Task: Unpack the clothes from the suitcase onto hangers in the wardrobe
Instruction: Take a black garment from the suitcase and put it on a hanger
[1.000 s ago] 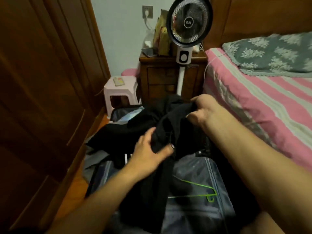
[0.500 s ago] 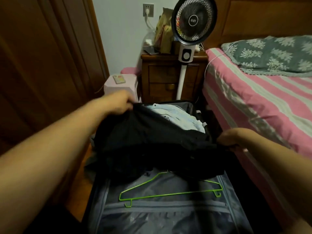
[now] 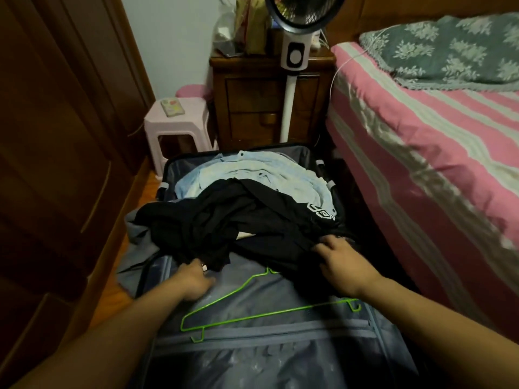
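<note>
Single head view, looking forward and down, close over open suitcase (image 3: pixel 252 360) on floor; bed (image 3: pixel 421 141) on right.

A second ago both hands were raised near mid-frame, bunching the black garment (image 3: pixel 238 226) up in the air above the suitcase. Half a second ago the arms were spread wide, the left hand (image 3: pixel 193 279) high at centre left and the right hand (image 3: pixel 345 265) at the right edge of the case, stretching the cloth out flat. Now the garment lies crumpled across the middle of the frame, over the light blue shirt (image 3: pixel 252 172), and both hands have come down and inward to its near edge. More of the green wire hanger (image 3: pixel 252 313) shows below the cloth than before.
</note>
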The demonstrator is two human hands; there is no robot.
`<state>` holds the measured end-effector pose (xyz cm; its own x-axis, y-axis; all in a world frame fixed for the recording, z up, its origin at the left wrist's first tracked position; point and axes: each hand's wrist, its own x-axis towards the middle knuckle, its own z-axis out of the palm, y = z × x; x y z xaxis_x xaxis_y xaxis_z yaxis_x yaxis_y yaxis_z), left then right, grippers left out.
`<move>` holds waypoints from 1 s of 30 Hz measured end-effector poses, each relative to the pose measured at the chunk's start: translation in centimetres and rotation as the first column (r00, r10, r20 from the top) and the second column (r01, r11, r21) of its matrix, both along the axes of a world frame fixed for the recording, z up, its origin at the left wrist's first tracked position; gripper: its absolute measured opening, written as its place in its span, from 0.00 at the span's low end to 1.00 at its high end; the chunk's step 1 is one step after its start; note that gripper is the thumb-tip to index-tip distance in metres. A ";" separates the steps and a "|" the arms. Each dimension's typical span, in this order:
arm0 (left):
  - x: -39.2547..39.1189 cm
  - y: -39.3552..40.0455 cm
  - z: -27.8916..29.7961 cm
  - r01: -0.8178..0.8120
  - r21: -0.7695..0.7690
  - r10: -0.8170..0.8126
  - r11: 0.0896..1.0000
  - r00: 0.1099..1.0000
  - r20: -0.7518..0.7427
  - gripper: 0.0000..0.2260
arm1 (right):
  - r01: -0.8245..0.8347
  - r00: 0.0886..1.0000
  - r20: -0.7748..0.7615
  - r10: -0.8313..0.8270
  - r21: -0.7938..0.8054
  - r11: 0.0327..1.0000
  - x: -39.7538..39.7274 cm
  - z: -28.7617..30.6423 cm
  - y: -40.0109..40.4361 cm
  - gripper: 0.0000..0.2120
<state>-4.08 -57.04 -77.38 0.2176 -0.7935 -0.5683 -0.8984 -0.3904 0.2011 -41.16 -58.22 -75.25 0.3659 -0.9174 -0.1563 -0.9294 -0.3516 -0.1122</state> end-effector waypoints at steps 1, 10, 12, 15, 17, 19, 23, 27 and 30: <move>0.6 -0.4 -1.0 -0.035 -0.002 0.035 0.999 0.999 -0.002 0.35 | -0.080 0.997 -0.010 0.079 -0.039 0.996 1.1 -0.6 -0.3 0.23; 1.4 -4.8 -0.5 -0.425 -0.353 0.309 0.833 0.888 -0.341 0.14 | 0.302 0.950 -0.094 -0.296 0.052 0.952 2.2 0.2 -5.0 0.20; 1.5 -6.0 4.4 -0.574 -0.454 0.313 0.681 0.789 -0.528 0.17 | 0.263 0.959 -0.072 -0.273 -0.121 0.957 1.5 2.9 -4.7 0.11; 1.9 -6.1 13.7 -0.562 -0.665 0.314 0.492 0.827 -0.466 0.17 | 0.513 0.858 0.216 -0.466 -0.334 0.791 -1.3 9.2 -7.5 0.09; 3.6 -5.6 18.1 -0.441 -0.781 0.314 0.442 0.892 -0.325 0.16 | 0.681 0.732 0.394 -0.556 -0.382 0.625 -4.2 12.5 -9.9 0.14; 4.7 -5.9 19.6 -0.316 -0.795 0.273 0.518 0.942 -0.196 0.16 | 0.723 0.690 0.403 -0.601 -0.365 0.586 -6.2 14.1 -12.0 0.14; 4.4 -6.5 14.0 -0.329 -0.567 0.362 0.755 0.930 -0.058 0.18 | 0.683 0.686 0.359 -0.633 -0.014 0.731 -5.4 11.2 -12.9 0.29; 3.9 -5.2 5.7 -0.267 -0.259 0.267 0.928 0.963 -0.036 0.33 | 0.376 0.924 0.206 -0.321 -0.344 0.860 -0.6 4.1 -6.7 0.19; 2.5 -4.3 4.0 -0.159 -0.169 0.158 0.973 0.987 -0.021 0.39 | 0.003 1.000 0.010 -0.002 -0.094 0.996 3.7 -0.2 -0.4 0.08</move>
<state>-1.61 -61.33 -73.36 0.3445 -0.8340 -0.4310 -0.8260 -0.4875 0.2831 -37.48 -58.65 -75.45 0.3649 -0.9288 -0.0653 -0.9292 -0.3589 -0.0881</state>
